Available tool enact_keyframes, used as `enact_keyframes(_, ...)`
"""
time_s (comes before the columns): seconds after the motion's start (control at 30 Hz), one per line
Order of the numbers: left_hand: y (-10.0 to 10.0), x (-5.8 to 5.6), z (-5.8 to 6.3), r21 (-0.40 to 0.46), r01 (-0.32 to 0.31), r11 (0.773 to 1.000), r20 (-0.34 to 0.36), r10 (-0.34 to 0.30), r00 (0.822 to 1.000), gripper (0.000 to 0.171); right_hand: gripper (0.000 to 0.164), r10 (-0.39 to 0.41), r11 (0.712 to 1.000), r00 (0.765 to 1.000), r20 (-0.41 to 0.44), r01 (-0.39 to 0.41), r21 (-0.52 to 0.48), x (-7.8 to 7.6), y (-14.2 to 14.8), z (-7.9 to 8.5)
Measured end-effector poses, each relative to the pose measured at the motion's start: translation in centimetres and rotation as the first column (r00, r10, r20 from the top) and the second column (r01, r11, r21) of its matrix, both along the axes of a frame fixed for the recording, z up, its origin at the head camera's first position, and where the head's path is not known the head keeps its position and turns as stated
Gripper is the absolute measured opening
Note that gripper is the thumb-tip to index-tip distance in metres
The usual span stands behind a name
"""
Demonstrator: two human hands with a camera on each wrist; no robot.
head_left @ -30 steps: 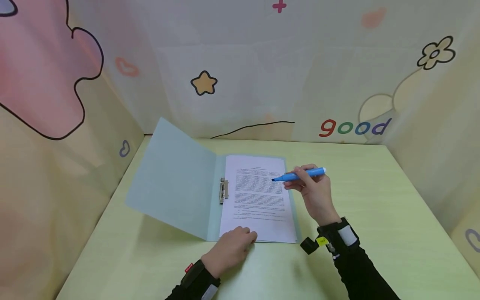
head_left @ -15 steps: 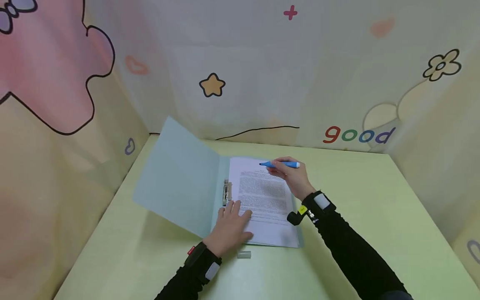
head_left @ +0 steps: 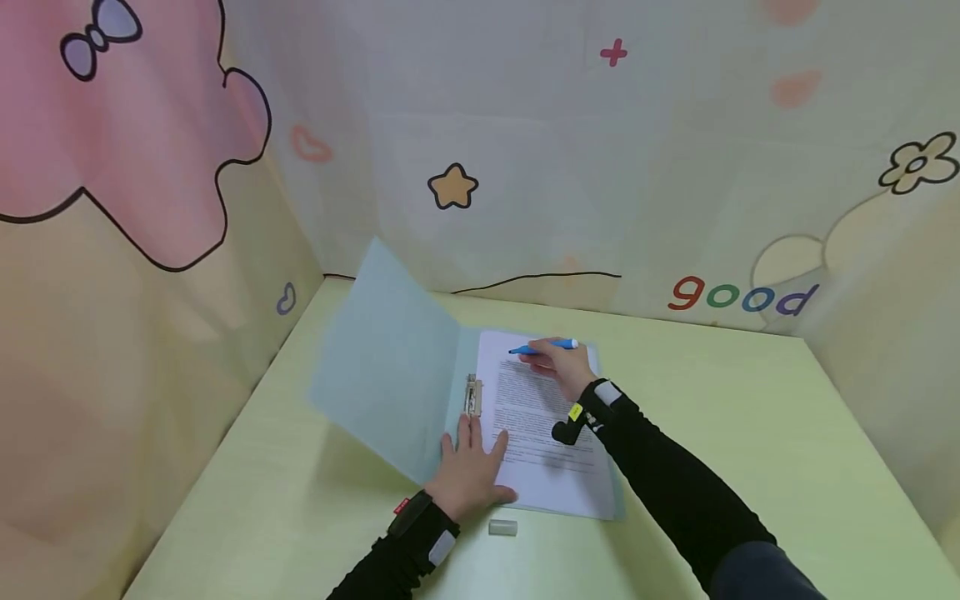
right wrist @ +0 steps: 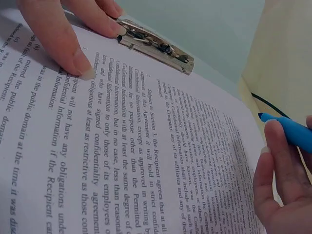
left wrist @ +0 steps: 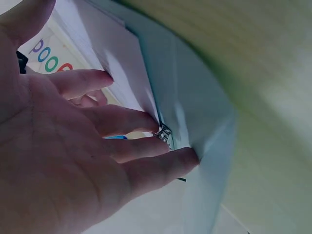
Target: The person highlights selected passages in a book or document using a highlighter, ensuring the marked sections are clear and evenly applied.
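My right hand [head_left: 564, 367] pinches a blue marker [right wrist: 291, 130], whose dark tip is bare and points left over the top of a printed sheet [head_left: 551, 487]. The sheet lies on the right side of an open light-blue folder [head_left: 390, 362], beside its metal clip [head_left: 472, 397]. My left hand [head_left: 467, 477] rests with fingers spread at the sheet's lower left corner. One fingertip comes right up to the clip [right wrist: 156, 46] in the right wrist view, and the folder's spine lies under the outer fingers.
A small grey cylinder-like piece [head_left: 502, 527] lies on the pale yellow-green table [head_left: 750, 433] just below the folder. The folder's left cover stands tilted up off the table. Patterned cloth [head_left: 525, 192] walls the back and sides.
My left hand has gone from loosely curled below the sheet to spread flat on it, uncovering the small grey piece. My right hand has carried the marker left and up to the sheet's top.
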State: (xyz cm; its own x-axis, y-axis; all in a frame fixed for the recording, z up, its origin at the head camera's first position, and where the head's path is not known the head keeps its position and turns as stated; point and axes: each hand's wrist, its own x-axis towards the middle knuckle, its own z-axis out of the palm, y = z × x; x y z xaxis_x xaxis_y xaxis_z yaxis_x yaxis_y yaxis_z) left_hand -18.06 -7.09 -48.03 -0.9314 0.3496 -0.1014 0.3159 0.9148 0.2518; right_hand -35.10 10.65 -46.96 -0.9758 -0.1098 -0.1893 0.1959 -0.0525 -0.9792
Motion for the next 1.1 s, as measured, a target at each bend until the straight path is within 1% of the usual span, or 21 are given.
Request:
enact_keyframes(0.1, 0.0, 0.1, -0.1, -0.002, -0.004, 1.000, -0.006, 0.004, 1.000, 0.084, 0.028, 0.002, 1.000, 1.000, 0.022, -0.002, -0.014, -0.4, -0.1, -0.6)
enact_keyframes(0.17, 0.1, -0.1, 0.2, 0.005, -0.006, 1.000, -0.014, 0.006, 1.000, 0.084, 0.026, -0.001, 1.000, 1.000, 0.023, 0.002, -0.019, -0.8, 0.1, -0.6)
enact_keyframes(0.23, 0.2, -0.3, 0.3, 0.011, -0.008, 1.000, -0.015, 0.008, 1.000, 0.084, 0.025, -0.007, 1.000, 1.000, 0.020, 0.008, -0.025, -1.1, 0.2, -0.7)
enact_keyframes(0.33, 0.1, -0.3, 0.6, 0.023, -0.006, 1.000, -0.014, 0.006, 1.000, 0.083, 0.030, -0.010, 1.000, 1.000, 0.011, 0.010, -0.013, -1.3, 0.1, -0.9)
enact_keyframes(0.47, 0.0, -0.1, 0.6, 0.033, -0.005, 0.999, -0.027, 0.006, 1.000, 0.083, 0.031, 0.001, 0.999, 1.000, -0.016, 0.000, 0.053, -1.1, 0.0, -1.1)
enact_keyframes(0.57, 0.0, 0.1, 0.2, 0.021, -0.002, 1.000, -0.031, 0.003, 1.000, 0.083, 0.027, 0.004, 0.995, 1.000, -0.026, -0.002, 0.097, -0.8, 0.0, -1.4)
enact_keyframes(0.73, 0.1, 0.4, -0.3, 0.028, -0.001, 1.000, -0.003, 0.001, 1.000, 0.084, 0.026, 0.007, 0.989, 0.999, -0.034, -0.002, 0.145, -0.3, 0.0, -2.2)
enact_keyframes(0.93, 0.1, 0.5, -0.4, 0.057, -0.005, 0.998, 0.015, 0.004, 1.000, 0.083, 0.027, 0.012, 0.985, 0.999, -0.041, -0.004, 0.171, -0.1, -0.1, -2.2)
enact_keyframes(1.1, 0.0, 0.3, -0.3, 0.051, 0.006, 0.999, -0.002, -0.006, 1.000, 0.083, 0.024, 0.010, 0.983, 0.999, -0.050, -0.001, 0.184, -0.5, -0.1, -2.0)
